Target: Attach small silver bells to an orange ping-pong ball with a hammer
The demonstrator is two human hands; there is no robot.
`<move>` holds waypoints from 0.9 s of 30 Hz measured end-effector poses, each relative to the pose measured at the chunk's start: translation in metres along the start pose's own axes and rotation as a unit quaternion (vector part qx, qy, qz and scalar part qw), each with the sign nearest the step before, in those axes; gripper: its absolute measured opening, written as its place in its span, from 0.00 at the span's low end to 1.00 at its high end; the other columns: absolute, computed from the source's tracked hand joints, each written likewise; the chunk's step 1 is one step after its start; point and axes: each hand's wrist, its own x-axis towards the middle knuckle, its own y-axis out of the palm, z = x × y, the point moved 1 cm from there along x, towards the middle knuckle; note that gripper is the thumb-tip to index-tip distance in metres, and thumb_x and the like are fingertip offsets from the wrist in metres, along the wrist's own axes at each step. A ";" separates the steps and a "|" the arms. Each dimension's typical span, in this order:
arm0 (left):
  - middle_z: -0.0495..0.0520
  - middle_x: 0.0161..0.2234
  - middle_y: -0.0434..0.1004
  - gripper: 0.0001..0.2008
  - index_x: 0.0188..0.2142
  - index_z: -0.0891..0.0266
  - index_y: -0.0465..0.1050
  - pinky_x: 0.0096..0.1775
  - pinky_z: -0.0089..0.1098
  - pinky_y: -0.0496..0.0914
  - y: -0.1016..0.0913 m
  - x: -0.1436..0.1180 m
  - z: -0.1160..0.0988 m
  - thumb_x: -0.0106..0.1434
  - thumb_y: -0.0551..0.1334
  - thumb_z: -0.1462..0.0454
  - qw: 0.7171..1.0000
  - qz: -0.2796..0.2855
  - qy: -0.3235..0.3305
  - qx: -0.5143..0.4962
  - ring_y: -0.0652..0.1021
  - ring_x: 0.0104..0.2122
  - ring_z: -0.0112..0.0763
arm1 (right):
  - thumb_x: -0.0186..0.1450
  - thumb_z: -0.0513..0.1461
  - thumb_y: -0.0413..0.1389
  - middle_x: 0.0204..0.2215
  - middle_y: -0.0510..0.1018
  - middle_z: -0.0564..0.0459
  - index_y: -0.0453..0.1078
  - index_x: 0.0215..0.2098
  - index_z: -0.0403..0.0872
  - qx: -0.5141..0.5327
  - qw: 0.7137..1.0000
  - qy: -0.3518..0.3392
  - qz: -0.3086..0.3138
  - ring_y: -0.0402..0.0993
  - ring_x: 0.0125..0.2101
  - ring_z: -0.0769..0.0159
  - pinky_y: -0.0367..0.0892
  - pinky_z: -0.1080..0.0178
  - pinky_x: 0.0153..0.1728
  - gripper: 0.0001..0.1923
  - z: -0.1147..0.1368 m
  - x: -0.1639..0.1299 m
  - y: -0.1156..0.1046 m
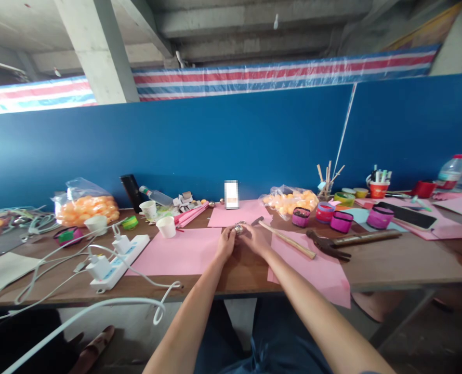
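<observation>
My left hand (226, 243) and my right hand (254, 239) meet over the middle of the table. Between their fingertips is a small shiny silver, roundish metal piece (238, 228), too small to name. Both hands have their fingers closed around it, the left from its left side and the right from its right. A pink sheet (180, 252) lies to the left of my left hand. Just beyond my right hand, a small hammer with a pale wooden handle (289, 240) rests partly on another pink sheet (316, 280).
A claw hammer (355, 240) lies to the right, near several purple-rimmed tape rolls (342, 222). On the left are a white power strip (119, 265) with cables, a paper cup (166, 227) and a bag of orange balls (86, 208). A blue partition (215, 145) stands behind the table.
</observation>
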 end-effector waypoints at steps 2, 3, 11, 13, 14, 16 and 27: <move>0.53 0.30 0.75 0.16 0.43 0.63 0.67 0.25 0.25 0.70 0.000 0.000 0.000 0.59 0.52 0.58 1.000 -0.003 -0.002 0.002 0.74 0.23 0.25 | 0.57 0.37 0.52 0.45 0.73 0.47 0.64 0.49 0.46 0.002 1.000 0.000 0.003 0.69 0.46 0.61 0.63 0.59 0.47 0.21 0.001 0.000 -0.001; 0.53 0.30 0.75 0.16 0.43 0.63 0.67 0.25 0.25 0.70 0.000 0.000 0.000 0.59 0.53 0.58 1.000 -0.002 -0.003 0.000 0.74 0.23 0.25 | 0.57 0.37 0.53 0.45 0.73 0.47 0.64 0.49 0.46 0.003 1.000 0.000 0.004 0.69 0.45 0.61 0.63 0.59 0.47 0.21 0.001 0.000 -0.001; 0.55 0.32 0.75 0.17 0.43 0.65 0.67 0.25 0.28 0.70 -0.001 -0.003 -0.005 0.59 0.53 0.57 1.000 0.014 -0.001 -0.005 0.74 0.24 0.27 | 0.56 0.37 0.53 0.43 0.74 0.47 0.64 0.48 0.45 0.004 1.000 0.004 0.009 0.70 0.44 0.60 0.64 0.58 0.46 0.20 0.001 0.001 -0.002; 0.55 0.32 0.75 0.17 0.43 0.64 0.67 0.25 0.28 0.70 -0.001 -0.002 -0.004 0.59 0.53 0.57 1.000 0.011 0.004 0.000 0.74 0.24 0.27 | 0.56 0.37 0.53 0.44 0.74 0.46 0.64 0.48 0.45 0.003 1.000 0.005 0.007 0.69 0.44 0.60 0.63 0.57 0.46 0.21 0.001 0.000 -0.002; 0.55 0.32 0.75 0.17 0.43 0.64 0.67 0.25 0.28 0.70 -0.001 -0.002 -0.004 0.59 0.53 0.57 1.000 0.010 0.006 0.003 0.74 0.24 0.27 | 0.56 0.37 0.53 0.44 0.73 0.46 0.64 0.48 0.45 0.003 1.000 0.005 0.007 0.69 0.45 0.60 0.63 0.57 0.47 0.21 0.001 0.000 -0.001; 0.55 0.33 0.75 0.17 0.44 0.64 0.67 0.24 0.28 0.70 0.000 -0.002 -0.002 0.59 0.52 0.57 1.000 0.009 0.006 0.008 0.74 0.24 0.27 | 0.56 0.37 0.53 0.44 0.73 0.46 0.64 0.48 0.45 0.003 1.000 0.005 0.006 0.69 0.45 0.60 0.63 0.57 0.47 0.21 0.001 0.000 -0.001; 0.55 0.31 0.74 0.18 0.42 0.65 0.69 0.24 0.28 0.70 -0.001 -0.003 -0.007 0.59 0.52 0.56 1.000 0.016 0.003 0.013 0.73 0.24 0.27 | 0.56 0.37 0.54 0.45 0.73 0.48 0.64 0.49 0.46 0.011 1.000 0.003 0.010 0.69 0.45 0.62 0.63 0.59 0.47 0.21 -0.001 0.000 0.000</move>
